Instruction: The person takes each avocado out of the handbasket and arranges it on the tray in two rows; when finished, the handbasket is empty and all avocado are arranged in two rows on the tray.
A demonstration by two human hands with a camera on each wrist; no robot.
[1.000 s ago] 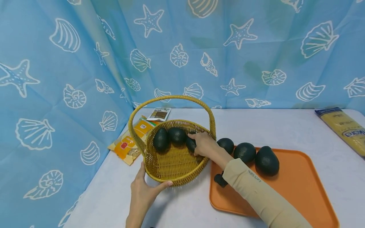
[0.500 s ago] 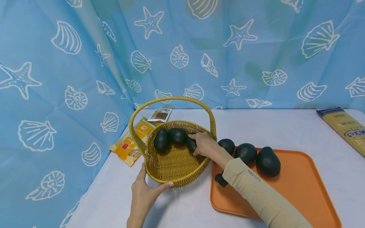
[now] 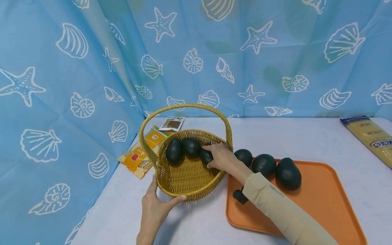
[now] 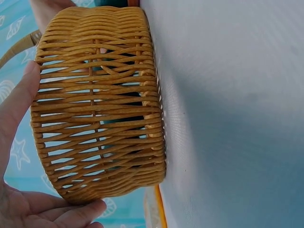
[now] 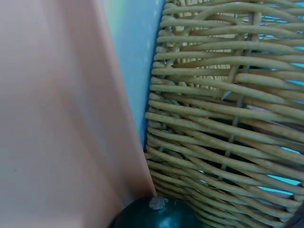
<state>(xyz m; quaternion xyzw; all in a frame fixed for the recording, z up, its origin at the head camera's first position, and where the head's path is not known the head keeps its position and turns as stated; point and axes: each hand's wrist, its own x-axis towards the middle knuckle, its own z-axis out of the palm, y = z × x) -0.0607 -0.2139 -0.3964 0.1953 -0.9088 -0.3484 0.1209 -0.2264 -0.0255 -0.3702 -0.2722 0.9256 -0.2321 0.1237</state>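
Observation:
A yellow wicker basket (image 3: pixel 190 175) with a tall hoop handle stands on the white table, holding dark green avocados. My left hand (image 3: pixel 155 207) grips its near left side, thumb on the front rim and fingers round the side, as the left wrist view also shows. My right hand (image 3: pixel 219 157) reaches over the right rim and holds an avocado (image 3: pixel 206 157) inside, partly hidden by the fingers. Two more avocados, one upright (image 3: pixel 174 151) and one lying (image 3: pixel 191 147), rest at the basket's back left. In the right wrist view the wicker wall (image 5: pixel 223 95) fills the right side.
An orange tray (image 3: pixel 318 194) lies right of the basket. Three avocados sit along its back left, the largest avocado (image 3: pixel 288 173) rightmost. Behind the basket lie an orange-yellow food packet (image 3: pixel 137 156) and a small white sachet (image 3: pixel 172 124). A yellow pasta bag (image 3: pixel 369 132) lies at the far right.
My right hand has shifted slightly within the basket, the wrist a little lower and to the right. The left hand and basket stay practically in place.

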